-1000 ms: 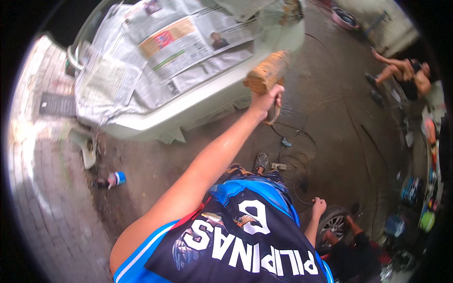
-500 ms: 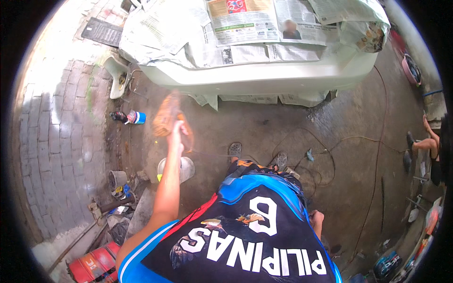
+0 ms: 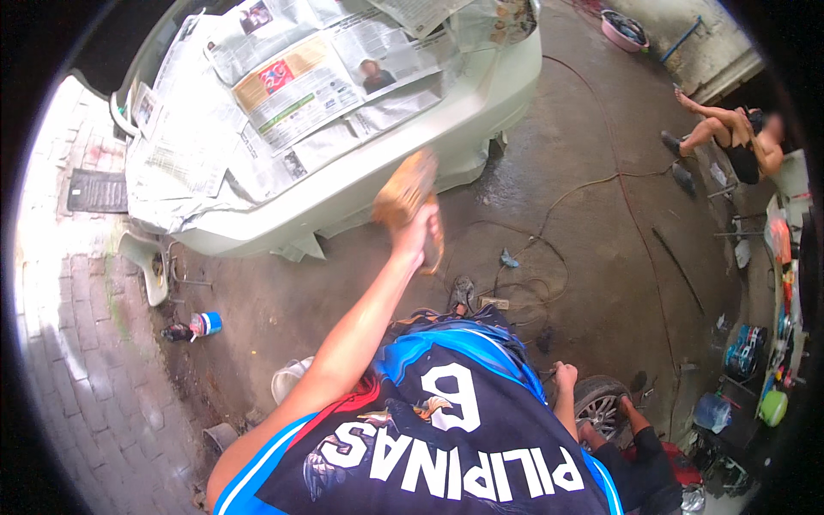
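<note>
My left hand (image 3: pixel 419 230) is closed round the handle of an orange-brown, gun-shaped tool (image 3: pixel 407 185), blurred by motion. Its head points up toward a pale car bumper (image 3: pixel 335 190), and a gap between them cannot be judged. Newspaper sheets (image 3: pixel 292 94) cover the car body above the bumper. Low at my right side, my right hand (image 3: pixel 565 376) is closed, partly hidden by my jersey. What it holds, if anything, I cannot make out.
A hose (image 3: pixel 592 182) and cords loop over the floor. Behind my right hand is a wheel (image 3: pixel 601 403) with another person's legs (image 3: pixel 639 451). Someone sits at the far right (image 3: pixel 742 142). On the left are a chair (image 3: pixel 146 266), a blue can (image 3: pixel 206 324) and a bucket (image 3: pixel 287 378).
My left hand has swept the tool to the right along the bumper. The view has turned, so the car sits further left and the wheel and the person beside it show.
</note>
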Action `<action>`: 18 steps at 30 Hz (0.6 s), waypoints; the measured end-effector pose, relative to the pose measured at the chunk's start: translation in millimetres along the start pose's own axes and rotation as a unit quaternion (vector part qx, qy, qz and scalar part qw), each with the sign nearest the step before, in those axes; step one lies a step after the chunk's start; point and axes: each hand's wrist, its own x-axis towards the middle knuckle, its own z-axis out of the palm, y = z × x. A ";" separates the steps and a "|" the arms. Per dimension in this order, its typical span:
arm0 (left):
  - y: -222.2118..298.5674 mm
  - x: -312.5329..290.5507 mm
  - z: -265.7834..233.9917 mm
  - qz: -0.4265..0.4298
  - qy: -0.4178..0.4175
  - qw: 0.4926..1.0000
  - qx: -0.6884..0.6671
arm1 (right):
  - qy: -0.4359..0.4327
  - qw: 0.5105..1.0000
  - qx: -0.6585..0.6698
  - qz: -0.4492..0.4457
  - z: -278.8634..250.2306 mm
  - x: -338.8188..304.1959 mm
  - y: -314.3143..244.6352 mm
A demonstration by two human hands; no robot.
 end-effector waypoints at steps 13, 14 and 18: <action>38.5 27.7 108.7 0.114 -0.102 0.987 -0.052 | -0.031 0.992 -0.076 -0.097 -16.8 -49.3 3.3; 27.8 16.4 89.2 0.118 -0.103 0.987 -0.043 | -0.045 0.986 -0.101 -0.126 -18.4 -42.8 2.6; -4.1 -27.1 -23.7 0.040 -0.006 0.998 -0.047 | -0.121 0.941 -0.215 -0.231 -28.0 -11.3 4.5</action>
